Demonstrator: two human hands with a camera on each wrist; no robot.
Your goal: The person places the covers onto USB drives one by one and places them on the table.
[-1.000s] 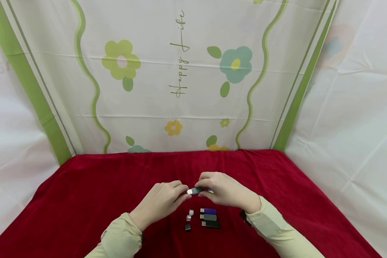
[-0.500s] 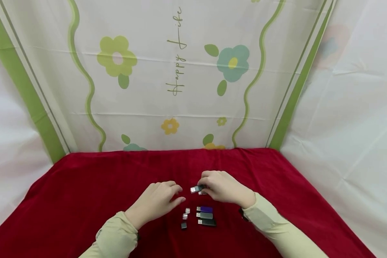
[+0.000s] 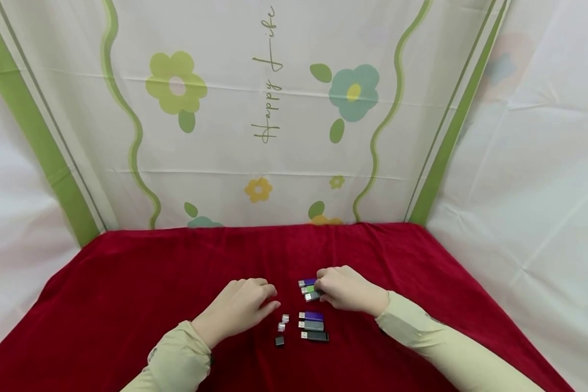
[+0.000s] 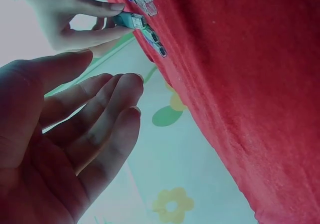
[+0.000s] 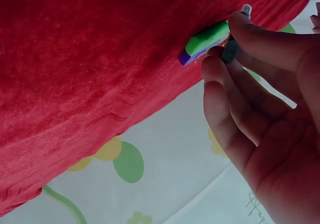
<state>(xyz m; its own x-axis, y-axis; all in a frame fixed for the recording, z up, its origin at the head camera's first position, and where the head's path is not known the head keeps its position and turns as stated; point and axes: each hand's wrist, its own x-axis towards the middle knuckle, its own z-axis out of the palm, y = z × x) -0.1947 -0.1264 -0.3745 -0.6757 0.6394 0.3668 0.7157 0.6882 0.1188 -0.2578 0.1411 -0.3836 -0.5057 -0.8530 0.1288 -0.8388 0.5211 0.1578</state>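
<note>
My right hand (image 3: 348,288) pinches a dark grey USB stick (image 5: 231,50) between thumb and fingers. Its metal plug end, under a clear cap, points left in the head view. Right behind it, a green USB stick (image 5: 207,37) and a purple USB stick (image 5: 185,58) lie side by side on the red cloth. My left hand (image 3: 237,305) hovers to the left, fingers relaxed and apart, holding nothing. Closer to me lies a row of uncapped sticks: a purple one (image 3: 314,316), a grey one (image 3: 313,325) and a black one (image 3: 317,336).
Left of the near row lie two clear caps, one farther (image 3: 286,318) and one nearer (image 3: 281,327), plus a black cap (image 3: 280,341). Red velvet cloth (image 3: 152,305) covers the table. A white flowered curtain (image 3: 225,136) rises behind it.
The left hand has let go of the grey stick's capped end and drawn back left. My right hand has brought that stick down beside the green and purple ones.
</note>
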